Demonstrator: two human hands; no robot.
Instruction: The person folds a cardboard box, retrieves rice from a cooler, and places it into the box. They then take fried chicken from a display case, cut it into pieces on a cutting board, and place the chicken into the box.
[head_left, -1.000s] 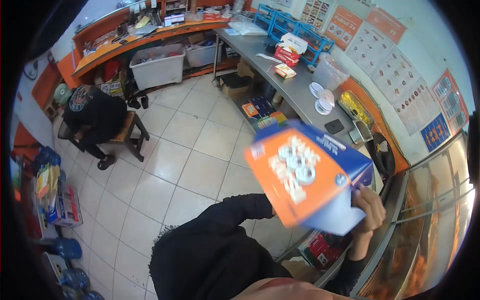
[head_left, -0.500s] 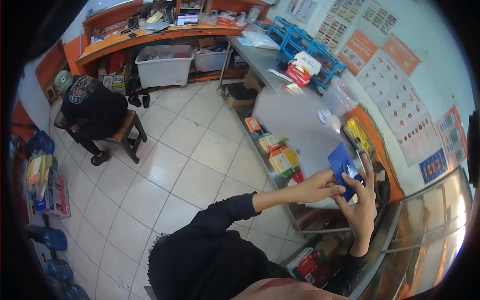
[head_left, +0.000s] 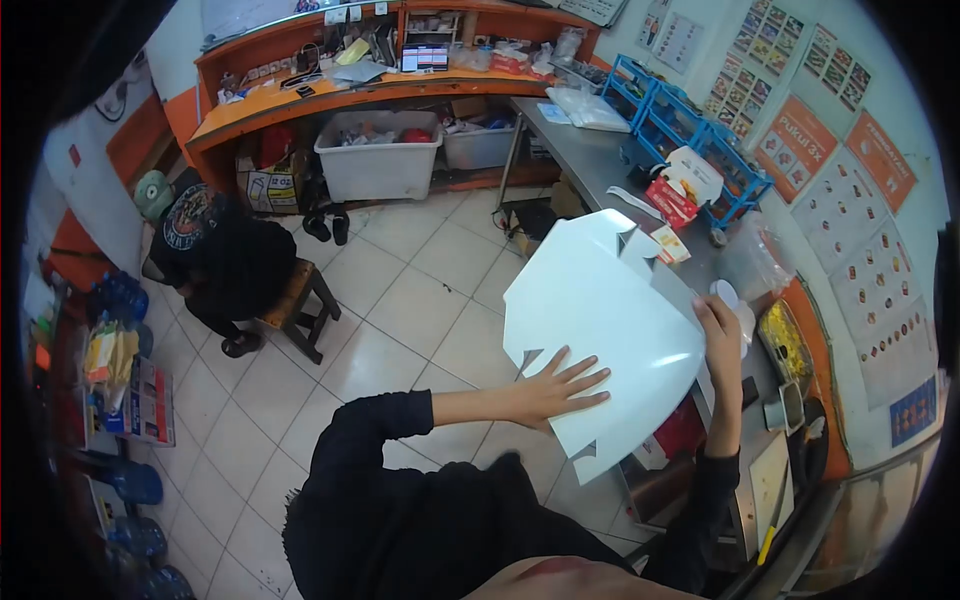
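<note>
A large flat white cardboard blank (head_left: 600, 300) with notched, cut edges is held up in front of me, bending near its right side. My left hand (head_left: 562, 392) lies on its lower left part with the fingers spread. At the right edge, my right hand (head_left: 718, 325) pinches the cardboard between thumb and fingers. The blank hides part of the steel table (head_left: 575, 150) behind it.
On the table are a red and white box (head_left: 683, 190), blue plastic racks (head_left: 690, 125) and a yellow-filled tray (head_left: 785, 340). A person (head_left: 215, 245) sits on a wooden stool (head_left: 300, 295) at left. A white bin (head_left: 375, 160) stands under the orange counter (head_left: 300, 95).
My hands were together on a blue piece at the right, with a blurred pale sheet beyond. Now they are apart on the white blank, the left spread flat. The view has shifted.
</note>
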